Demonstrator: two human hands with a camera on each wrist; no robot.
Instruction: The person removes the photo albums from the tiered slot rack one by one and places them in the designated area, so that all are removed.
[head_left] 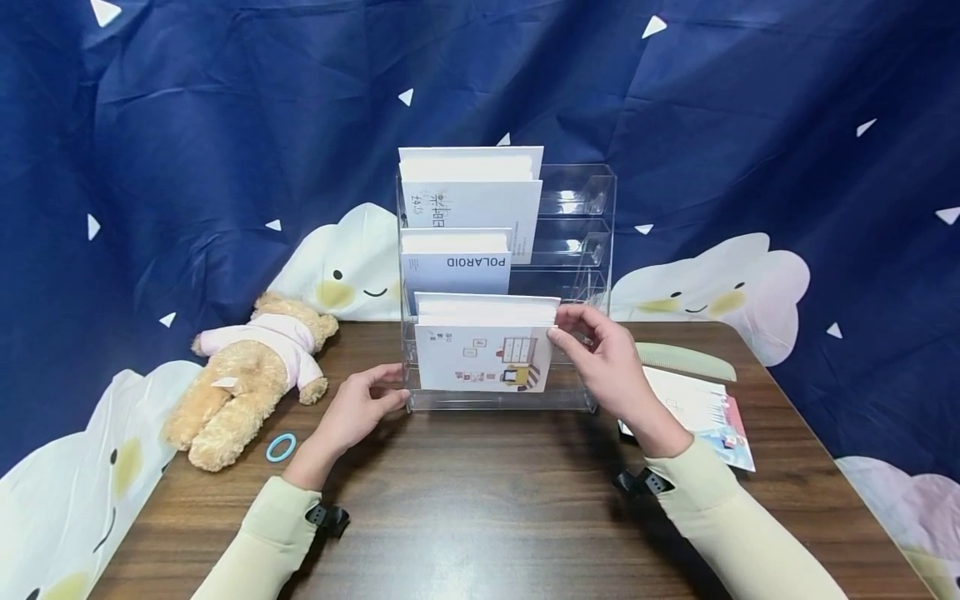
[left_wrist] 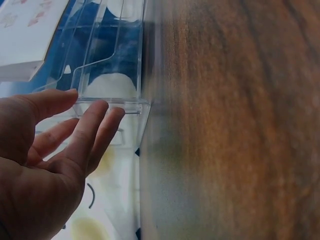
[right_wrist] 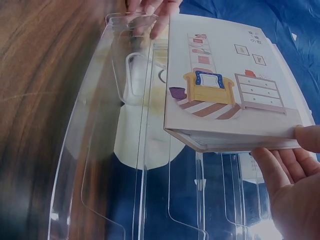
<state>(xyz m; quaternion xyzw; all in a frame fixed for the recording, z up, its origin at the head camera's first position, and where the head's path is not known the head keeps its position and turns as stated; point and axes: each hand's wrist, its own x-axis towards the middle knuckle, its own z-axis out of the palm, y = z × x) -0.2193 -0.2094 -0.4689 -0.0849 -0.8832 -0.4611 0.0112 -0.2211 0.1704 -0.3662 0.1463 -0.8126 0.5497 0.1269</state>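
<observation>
Seemingly, the near book (head_left: pixel 480 354) is being racked; right hand (head_left: pixel 606 358) pinches it; left hand (head_left: pixel 358 410), loosely spread, touches rack (head_left: pixel 487 401); level lowering would suit.

White illustrated book (head_left: pixel 487 358), closed, at clear rack (head_left: pixel 502 402)

The rack (head_left: pixel 495 402) stands on the table (head_left: pixel 487 508) with two books (head_left: pixel 456 271) in its left side, one behind the other, and a front book (head_left: pixel 480 358) before them, between the left hand (head_left: pixel 360 410) and right hand (head_left: pixel 609 367). Left of it lie a teddy bear (head_left: pixel 247 375) and ring (head_left: pixel 281 447); right, a comb (head_left: pixel 688 362) behind booklets (head_left: pixel 693 408).
</observation>
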